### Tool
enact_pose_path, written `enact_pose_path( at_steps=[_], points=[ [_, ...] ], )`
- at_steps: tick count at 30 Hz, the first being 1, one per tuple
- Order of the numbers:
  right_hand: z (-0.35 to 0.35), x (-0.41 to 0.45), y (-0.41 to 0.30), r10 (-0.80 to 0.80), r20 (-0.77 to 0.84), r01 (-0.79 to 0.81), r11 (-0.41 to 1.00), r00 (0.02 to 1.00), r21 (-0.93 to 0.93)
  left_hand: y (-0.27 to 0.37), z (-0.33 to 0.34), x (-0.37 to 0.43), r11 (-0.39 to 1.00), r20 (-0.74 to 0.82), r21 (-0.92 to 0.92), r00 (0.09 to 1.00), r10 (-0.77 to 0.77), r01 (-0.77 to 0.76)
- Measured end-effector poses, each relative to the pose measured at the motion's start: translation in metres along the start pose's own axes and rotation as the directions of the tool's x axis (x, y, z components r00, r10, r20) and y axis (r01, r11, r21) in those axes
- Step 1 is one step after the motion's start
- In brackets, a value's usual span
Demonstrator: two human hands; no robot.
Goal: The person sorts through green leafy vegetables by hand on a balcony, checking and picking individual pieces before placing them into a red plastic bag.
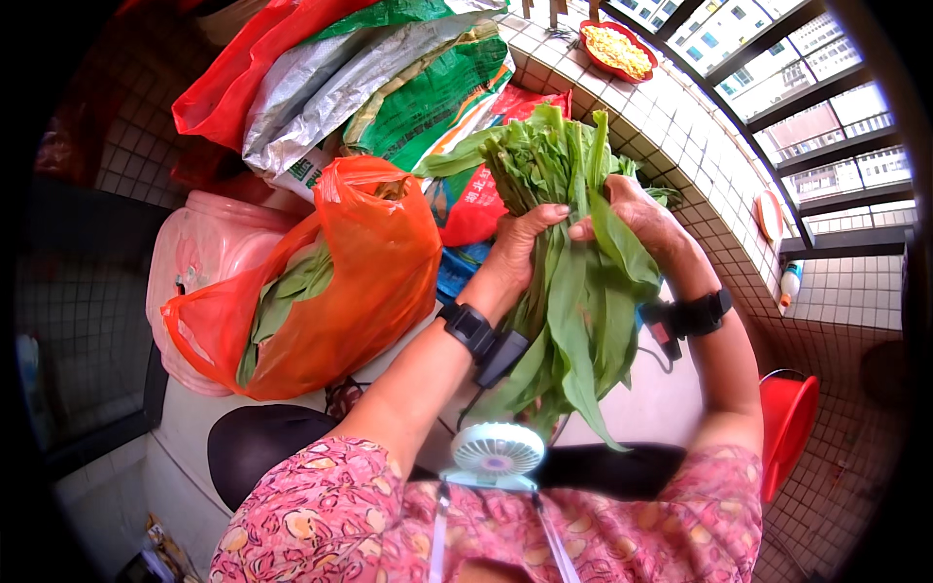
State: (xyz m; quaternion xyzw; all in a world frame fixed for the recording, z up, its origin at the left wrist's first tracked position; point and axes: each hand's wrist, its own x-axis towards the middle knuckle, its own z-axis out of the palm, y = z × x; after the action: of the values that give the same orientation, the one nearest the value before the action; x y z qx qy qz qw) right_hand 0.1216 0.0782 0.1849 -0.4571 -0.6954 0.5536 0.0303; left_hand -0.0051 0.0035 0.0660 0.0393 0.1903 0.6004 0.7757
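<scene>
A thick bunch of long-leaved greens (576, 306) is held up before my chest, cut stalk ends at the top and broad leaves drooping toward my lap. My left hand (526, 237) grips the stalks from the left side. From the right, my right hand (633, 211) clasps the same bunch, its thumb close to the left thumb; its other fingers are mostly hidden behind the leaves. To the left of the bunch, an orange plastic bag (379, 291) holds more green leaves (295, 288), seen through its opening.
A pink plastic stool (189, 248) stands behind the orange bag. Woven sacks (437, 102) and a red bag (240, 80) are heaped at the back. On the tiled ledge sits a red dish of yellow kernels (618, 49). A red bucket (791, 430) is at right; a small fan (497, 452) hangs at my chest.
</scene>
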Motion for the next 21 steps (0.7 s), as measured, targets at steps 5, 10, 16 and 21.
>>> enact_pose_path(
  at_steps=[5, 10, 16, 21],
  points=[
    [0.020, 0.007, 0.021, -0.047, 0.072, 0.029, 0.971, 0.996, 0.236, 0.000, 0.025, -0.004, 0.960, -0.126, 0.184, 0.964, 0.236, -0.211],
    [0.008, 0.015, 0.052, -0.069, 0.113, 0.004, 0.869, 0.991, 0.495, 0.002, 0.025, -0.004, 0.972, 0.070, 0.229, 0.997, 0.040, -0.055],
    [0.006, 0.008, 0.064, -0.100, 0.088, 0.007, 0.700, 0.991, 0.714, 0.020, 0.013, -0.001, 0.563, 0.203, 0.798, 0.976, 0.086, -0.215],
    [0.020, 0.001, 0.041, -0.132, 0.090, 0.009, 0.606, 0.987, 0.795, -0.001, 0.010, -0.002, 0.801, 0.094, 0.458, 0.917, 0.388, -0.386]
  ],
)
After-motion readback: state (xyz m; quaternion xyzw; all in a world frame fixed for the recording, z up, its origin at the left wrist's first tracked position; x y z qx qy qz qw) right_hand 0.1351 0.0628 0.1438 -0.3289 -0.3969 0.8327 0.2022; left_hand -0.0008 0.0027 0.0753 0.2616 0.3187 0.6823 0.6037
